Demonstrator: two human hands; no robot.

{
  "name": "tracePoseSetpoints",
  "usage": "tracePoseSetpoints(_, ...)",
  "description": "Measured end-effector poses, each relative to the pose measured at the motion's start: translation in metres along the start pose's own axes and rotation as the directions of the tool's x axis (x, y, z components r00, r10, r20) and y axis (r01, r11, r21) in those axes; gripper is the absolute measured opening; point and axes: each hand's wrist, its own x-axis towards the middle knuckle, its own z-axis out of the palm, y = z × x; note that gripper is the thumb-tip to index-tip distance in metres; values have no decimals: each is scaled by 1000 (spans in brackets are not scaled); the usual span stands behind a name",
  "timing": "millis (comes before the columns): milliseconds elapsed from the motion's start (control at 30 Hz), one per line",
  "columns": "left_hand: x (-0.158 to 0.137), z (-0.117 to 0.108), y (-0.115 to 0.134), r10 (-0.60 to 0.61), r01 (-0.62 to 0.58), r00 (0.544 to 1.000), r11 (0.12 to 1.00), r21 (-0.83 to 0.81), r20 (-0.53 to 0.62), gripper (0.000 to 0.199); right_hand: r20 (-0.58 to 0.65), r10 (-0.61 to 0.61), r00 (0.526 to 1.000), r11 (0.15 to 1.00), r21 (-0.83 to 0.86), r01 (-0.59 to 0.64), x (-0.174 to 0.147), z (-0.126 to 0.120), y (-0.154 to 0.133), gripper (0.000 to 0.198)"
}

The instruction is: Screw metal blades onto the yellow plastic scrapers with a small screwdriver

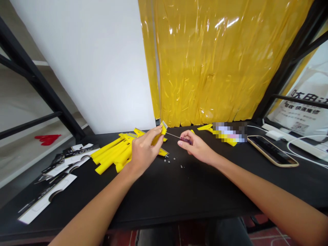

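Note:
My left hand (146,147) is closed around a yellow scraper (164,128), its metal-edged head pointing up and away from me. In my right hand (196,146) is a screwdriver with a dark red handle (186,140). Its thin shaft (173,135) reaches left to the scraper's head; whether the tip sits in a screw is too small to tell. Several more yellow scrapers (112,155) lie in a pile beside and behind my left hand. Below the two hands, several small screws or nuts (168,161) are scattered on the black table (194,201).
Black-and-white cardboard sleeves (60,186) lie at the left. More yellow scraper parts (205,127) are at the back right, partly blurred out. A phone (272,151), white cables and a power strip (294,138) lie at the right. A yellow plastic curtain (215,68) hangs behind.

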Motion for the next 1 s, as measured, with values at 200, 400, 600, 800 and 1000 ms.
tracePoseSetpoints(200,3,0,1,-32,32,998,999,12,-45,17,81,-9,997,1000,-18,10,0,-2,0,37)
tracePoseSetpoints(400,1,1,2,-28,29,997,1000,7,-67,16,43,16,999,999,34,-17,-1,0,1,31)
tracePoseSetpoints(600,2,0,1,-26,27,996,1000,0,-80,12,35,13,999,995,94,-16,1,-1,5,33)
tracePoseSetpoints(800,0,0,1,27,-28,997,1000,-3,-65,14,34,66,997,993,99,-69,2,-1,6,42)
tracePoseSetpoints(1000,1,0,2,-13,12,996,1000,-11,-93,13,73,44,996,985,165,-55,0,-3,1,32)
